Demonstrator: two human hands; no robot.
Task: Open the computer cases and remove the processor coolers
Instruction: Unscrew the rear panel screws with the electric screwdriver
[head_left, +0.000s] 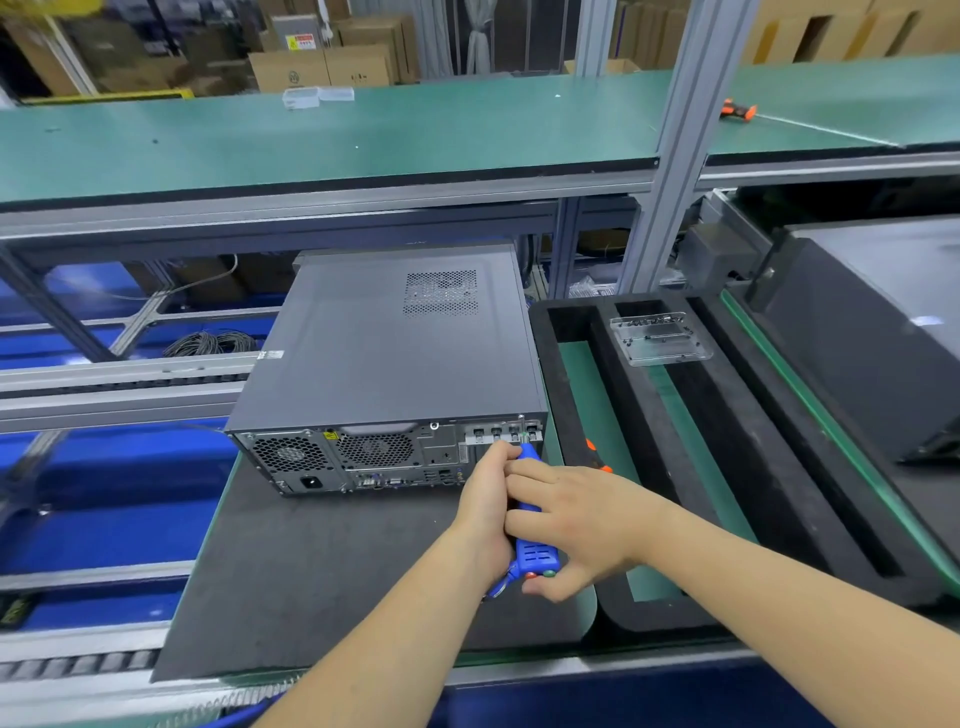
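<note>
A dark grey computer case (384, 353) lies on its side on a black mat (311, 561), its rear panel with fans and ports facing me and its side cover closed. A blue electric screwdriver (535, 551) points at the upper right corner of the rear panel, its tip at the expansion-slot edge. My left hand (485, 499) grips the front of the screwdriver near the tip. My right hand (576, 525) is wrapped round its body, thumb under the back end near the red and green buttons.
A black foam tray (691, 467) with long slots sits right of the case, holding a clear plastic plate (660, 338) and an orange-handled tool (597, 457). Another dark case (883, 322) lies at far right. A green shelf (363, 135) with an aluminium post (675, 156) rises behind.
</note>
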